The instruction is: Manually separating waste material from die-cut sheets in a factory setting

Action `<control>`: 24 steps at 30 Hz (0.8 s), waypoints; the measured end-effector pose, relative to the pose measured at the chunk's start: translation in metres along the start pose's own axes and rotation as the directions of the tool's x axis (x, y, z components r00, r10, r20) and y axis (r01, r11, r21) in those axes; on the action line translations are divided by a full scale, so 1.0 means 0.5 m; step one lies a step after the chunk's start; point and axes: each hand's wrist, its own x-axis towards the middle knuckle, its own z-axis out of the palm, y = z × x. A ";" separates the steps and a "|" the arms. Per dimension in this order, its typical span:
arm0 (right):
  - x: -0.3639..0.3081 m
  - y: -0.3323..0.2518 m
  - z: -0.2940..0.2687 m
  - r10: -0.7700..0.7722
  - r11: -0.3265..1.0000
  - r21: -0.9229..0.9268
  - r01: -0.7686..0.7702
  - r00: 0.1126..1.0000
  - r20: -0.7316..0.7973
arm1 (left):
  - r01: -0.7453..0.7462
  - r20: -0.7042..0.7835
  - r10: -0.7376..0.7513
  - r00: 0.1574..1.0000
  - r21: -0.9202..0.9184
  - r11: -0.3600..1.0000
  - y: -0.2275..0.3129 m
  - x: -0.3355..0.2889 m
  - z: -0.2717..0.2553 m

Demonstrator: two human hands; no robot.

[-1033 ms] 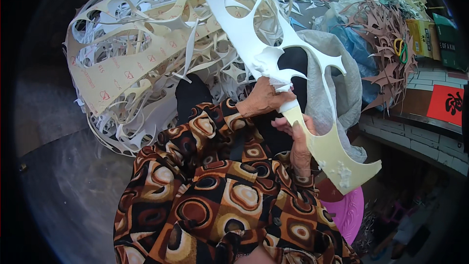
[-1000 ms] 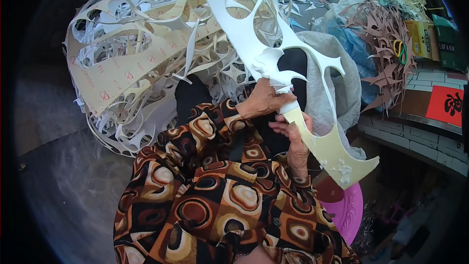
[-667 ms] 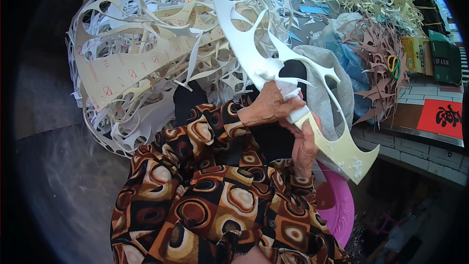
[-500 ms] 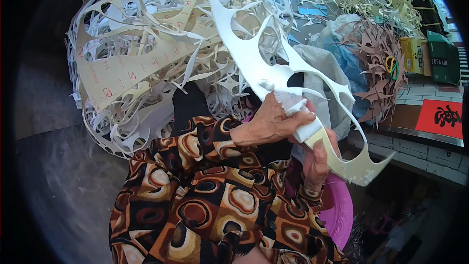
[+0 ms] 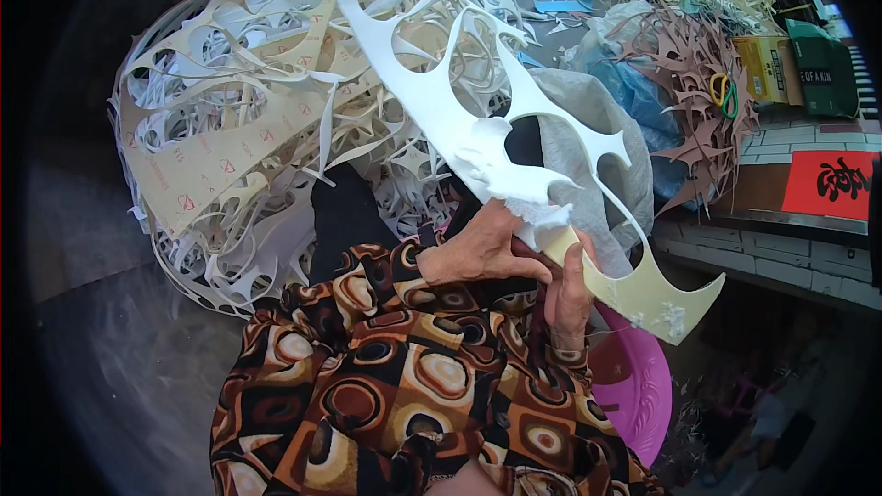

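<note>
A long scrap sheet [image 5: 441, 115] with rounded cut-outs stretches from the far pile down to my hands. Its upper part is white and foam-like; the near end shows a bare pale-yellow layer [image 5: 634, 298] with white crumbs on it. Between the two, the white layer is torn and lifted into a ragged fold [image 5: 537, 213]. My left hand [image 5: 482, 246] is closed on the sheet's left edge beneath that fold, its thumb pointing toward my right hand. Around the yellow part my right hand [image 5: 571, 294] is closed, thumb on top. Some fingers of both hands are hidden under the sheet.
A large tangled pile of cut-out scraps [image 5: 197, 152] lies ahead on the left. Pinkish-brown scraps [image 5: 684, 92] hold scissors [image 5: 723, 95] at the right, near boxes [image 5: 822, 69] and a red paper [image 5: 827, 186]. A pink plastic tub or seat [image 5: 648, 386] is beside my right arm.
The torn white fold has moved up and back along the sheet, baring more yellow. My left hand has moved slightly down and left. The sheet has shifted left.
</note>
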 end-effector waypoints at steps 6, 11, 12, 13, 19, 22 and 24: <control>0.014 0.005 0.002 -0.038 0.990 -0.136 0.036 0.999 -0.013 | 0.160 0.009 -0.160 0.987 -0.027 0.987 0.005 -0.003 0.006; 0.018 0.010 0.004 -0.044 0.974 -0.222 0.036 0.999 -0.032 | 0.236 -0.092 -0.226 0.970 0.112 0.965 -0.037 -0.016 0.022; 0.018 0.017 -0.001 -0.041 0.975 -0.222 0.032 0.999 -0.033 | 0.318 -0.057 -0.316 0.947 0.024 0.948 -0.038 -0.011 0.018; 0.022 0.027 -0.007 -0.030 0.982 -0.185 0.026 0.999 -0.017 | 0.393 -0.041 -0.398 0.916 -0.093 0.915 -0.035 -0.002 0.016; 0.029 0.030 -0.005 -0.001 0.999 -0.044 0.005 0.995 0.103 | 0.572 0.050 -0.637 0.770 -0.498 0.652 -0.079 -0.004 0.009; 0.030 0.028 0.000 0.004 1.000 -0.008 -0.004 0.994 0.110 | 0.621 0.123 -0.704 0.700 -0.593 0.513 -0.091 -0.002 -0.003; 0.030 0.027 0.002 0.012 1.000 0.023 -0.015 0.993 0.116 | 0.649 0.174 -0.730 0.661 -0.621 0.440 -0.100 -0.002 -0.011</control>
